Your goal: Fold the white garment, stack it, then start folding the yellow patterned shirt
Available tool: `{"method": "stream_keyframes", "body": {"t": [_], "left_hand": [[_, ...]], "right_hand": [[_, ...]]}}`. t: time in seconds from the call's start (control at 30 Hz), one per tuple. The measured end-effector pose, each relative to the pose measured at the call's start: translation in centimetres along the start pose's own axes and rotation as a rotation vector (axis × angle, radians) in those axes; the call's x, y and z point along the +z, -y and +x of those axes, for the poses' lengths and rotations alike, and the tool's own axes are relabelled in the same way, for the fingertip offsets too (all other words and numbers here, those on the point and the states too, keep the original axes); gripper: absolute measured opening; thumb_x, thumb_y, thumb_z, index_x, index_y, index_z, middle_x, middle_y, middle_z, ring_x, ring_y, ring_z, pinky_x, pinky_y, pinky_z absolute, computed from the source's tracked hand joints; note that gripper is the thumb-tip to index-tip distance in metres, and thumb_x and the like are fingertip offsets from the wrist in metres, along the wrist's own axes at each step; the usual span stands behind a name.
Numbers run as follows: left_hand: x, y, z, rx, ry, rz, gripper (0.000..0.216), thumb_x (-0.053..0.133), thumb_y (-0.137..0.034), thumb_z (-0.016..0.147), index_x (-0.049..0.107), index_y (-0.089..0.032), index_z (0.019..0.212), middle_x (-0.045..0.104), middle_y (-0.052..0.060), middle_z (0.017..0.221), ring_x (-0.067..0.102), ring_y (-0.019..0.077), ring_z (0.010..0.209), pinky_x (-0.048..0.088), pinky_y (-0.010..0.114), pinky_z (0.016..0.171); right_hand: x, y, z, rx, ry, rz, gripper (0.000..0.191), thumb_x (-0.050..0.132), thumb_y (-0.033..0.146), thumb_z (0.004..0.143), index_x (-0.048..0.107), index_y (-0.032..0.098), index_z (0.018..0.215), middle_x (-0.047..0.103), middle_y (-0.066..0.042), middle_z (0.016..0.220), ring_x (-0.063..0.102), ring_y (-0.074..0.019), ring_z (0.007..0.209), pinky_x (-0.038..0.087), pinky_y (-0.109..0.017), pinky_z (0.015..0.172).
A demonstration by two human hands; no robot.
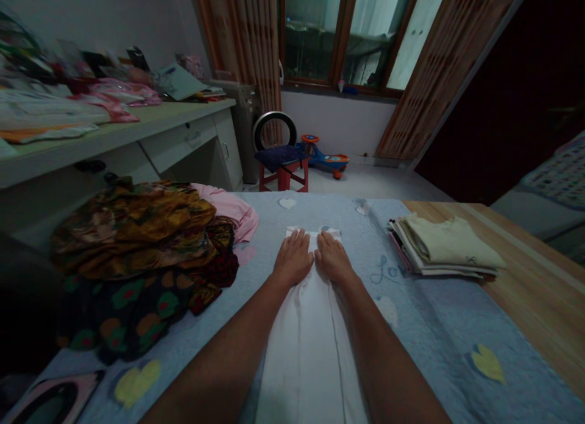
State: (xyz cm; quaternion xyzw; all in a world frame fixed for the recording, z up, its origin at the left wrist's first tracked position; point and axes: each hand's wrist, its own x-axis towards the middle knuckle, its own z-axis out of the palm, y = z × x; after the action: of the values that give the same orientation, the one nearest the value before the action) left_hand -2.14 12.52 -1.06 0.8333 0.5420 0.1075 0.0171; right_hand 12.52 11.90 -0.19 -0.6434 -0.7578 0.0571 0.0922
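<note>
A white garment (317,351), its exact kind not clear, lies stretched lengthwise in front of me, with long creases along it. My left hand (294,256) rests flat on the left side of its far end, fingers pointing away from me. Beside it, my right hand (333,257) presses flat on the right side of that same end. The two thumbs almost meet in the middle. Both hands look open, palms down on the cloth. Under the garment is a light blue blanket (274,217) with heart patterns.
A heap of patterned clothes (137,229) lies to the left, with a pink cloth (228,208) behind it. Folded clothes (450,244) are stacked at the right, near a bare wooden strip (539,284). Beyond the far edge stand a red stool (284,177) and a blue ride-on toy (326,159).
</note>
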Motion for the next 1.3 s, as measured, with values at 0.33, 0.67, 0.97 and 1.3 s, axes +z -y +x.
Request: {"method": "stream_keyframes", "body": {"t": [0.33,0.67,0.97,1.3], "left_hand": [[0.27,-0.08,-0.23,-0.008,-0.053,0.012,0.057,0.033,-0.04,0.099,0.038,-0.015,0.149,0.034,0.012,0.159,0.025,0.0275,0.148,0.023,0.043,0.119],[0.74,0.01,-0.03,-0.009,-0.046,0.018,0.056,0.035,-0.04,0.099,0.037,-0.016,0.15,0.032,0.015,0.159,0.024,0.03,0.148,0.023,0.046,0.118],[0.47,-0.06,-0.1,-0.004,-0.033,0.012,0.055,0.037,-0.039,0.099,0.039,-0.017,0.149,0.031,0.016,0.159,0.024,0.0311,0.148,0.023,0.047,0.117],[0.17,-0.2,-0.24,-0.002,-0.049,0.007,0.053,0.039,-0.036,0.099,0.041,-0.016,0.148,0.033,0.018,0.158,0.026,0.0308,0.148,0.025,0.047,0.117]], "right_hand": [[-0.41,1.01,-0.8,0.042,-0.013,0.001,0.056,0.035,0.032,0.099,0.035,0.008,0.15,0.027,-0.013,0.161,0.023,-0.0247,0.148,0.018,-0.041,0.119],[-0.58,1.03,-0.59,0.064,0.065,-0.042,0.06,0.033,0.034,0.1,0.029,0.008,0.153,0.018,-0.014,0.163,0.019,-0.0251,0.15,0.016,-0.042,0.119],[-0.23,0.94,-0.47,0.068,0.039,-0.031,0.06,0.033,0.035,0.099,0.031,0.009,0.153,0.021,-0.012,0.162,0.019,-0.0249,0.149,0.016,-0.042,0.119],[-0.01,0.88,-0.55,0.055,-0.006,-0.029,0.057,0.033,0.032,0.098,0.035,0.008,0.15,0.028,-0.012,0.16,0.024,-0.0252,0.147,0.018,-0.043,0.119]]}}
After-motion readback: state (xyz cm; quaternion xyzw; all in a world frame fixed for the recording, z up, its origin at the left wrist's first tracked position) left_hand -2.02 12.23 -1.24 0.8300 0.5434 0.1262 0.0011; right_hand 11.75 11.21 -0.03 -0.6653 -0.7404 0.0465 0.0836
